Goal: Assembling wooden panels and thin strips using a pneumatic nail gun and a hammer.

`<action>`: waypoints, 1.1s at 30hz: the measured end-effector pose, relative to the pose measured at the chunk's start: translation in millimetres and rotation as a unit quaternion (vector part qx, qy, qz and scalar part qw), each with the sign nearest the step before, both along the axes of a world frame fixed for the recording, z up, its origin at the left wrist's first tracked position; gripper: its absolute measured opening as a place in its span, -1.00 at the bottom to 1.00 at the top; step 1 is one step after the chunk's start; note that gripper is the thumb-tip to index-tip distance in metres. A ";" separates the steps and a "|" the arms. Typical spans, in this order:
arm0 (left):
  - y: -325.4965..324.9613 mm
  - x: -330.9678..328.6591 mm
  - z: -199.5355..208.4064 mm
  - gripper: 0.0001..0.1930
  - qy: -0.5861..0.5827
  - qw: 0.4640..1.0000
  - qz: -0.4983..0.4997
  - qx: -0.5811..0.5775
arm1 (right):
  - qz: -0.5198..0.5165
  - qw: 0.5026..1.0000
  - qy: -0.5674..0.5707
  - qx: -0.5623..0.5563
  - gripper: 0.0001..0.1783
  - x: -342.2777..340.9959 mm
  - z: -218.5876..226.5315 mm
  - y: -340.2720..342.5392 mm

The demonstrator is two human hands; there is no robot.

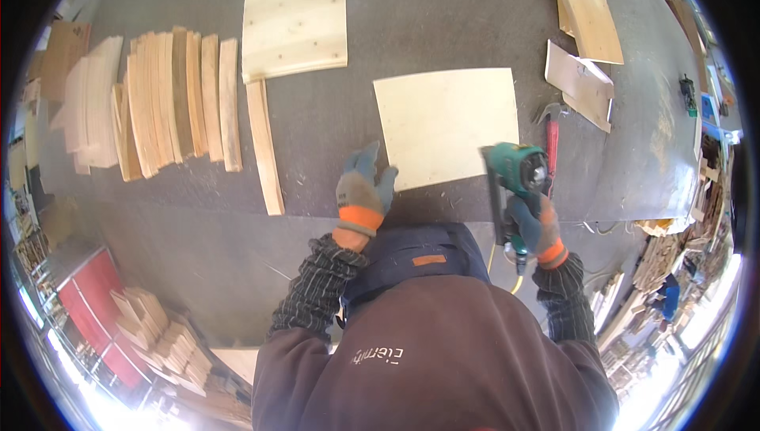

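Note:
A pale rectangular wooden board (447,126) lies on the dark worktable near its front edge. My left hand (362,192), in a grey glove with an orange cuff, is beside the board's lower left corner, fingers apart and nothing in them. Whether the fingertips touch the board I cannot tell. Gripped in my gloved right hand (540,229) is a green and black nail gun (518,168), with a yellow hose hanging below it. The tool's head overlaps the board's lower right corner. Just right of it lies a claw hammer (552,142) with a red handle.
Left on the table (317,126) are a row of wooden strips (162,102) and a single strip (265,146). Beyond them lies a knotty panel (294,15). Curved boards (586,11) and torn cardboard (579,79) lie at the far right. Stacked wood (162,340) stands lower left.

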State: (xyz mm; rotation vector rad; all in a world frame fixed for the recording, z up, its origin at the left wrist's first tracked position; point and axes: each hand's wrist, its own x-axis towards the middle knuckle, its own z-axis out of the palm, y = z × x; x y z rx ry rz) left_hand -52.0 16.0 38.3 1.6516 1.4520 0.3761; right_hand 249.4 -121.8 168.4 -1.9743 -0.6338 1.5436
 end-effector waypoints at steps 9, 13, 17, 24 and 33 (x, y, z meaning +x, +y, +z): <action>255.9 130.7 -34.8 -0.45 0.066 0.954 0.020 0.292 | -0.103 0.964 -0.217 0.118 -0.69 126.3 -89.2 -109.3; 329.9 184.1 -28.8 -0.42 0.142 0.964 0.027 0.225 | -0.098 0.949 -0.298 0.025 -0.70 143.1 -75.8 -123.6; 369.5 219.5 -37.6 -0.35 0.158 0.968 0.097 0.167 | -0.116 0.941 -0.314 0.048 -0.61 154.1 -95.4 -145.8; 382.0 187.0 -63.7 -0.49 0.244 0.933 -0.108 0.243 | -0.077 0.947 -0.281 0.136 -0.31 194.7 -126.6 -127.1; 150.4 129.2 -8.3 -0.56 -0.540 0.667 0.113 -0.501 | 0.099 0.864 -0.473 -0.140 -0.37 282.6 -211.9 -160.2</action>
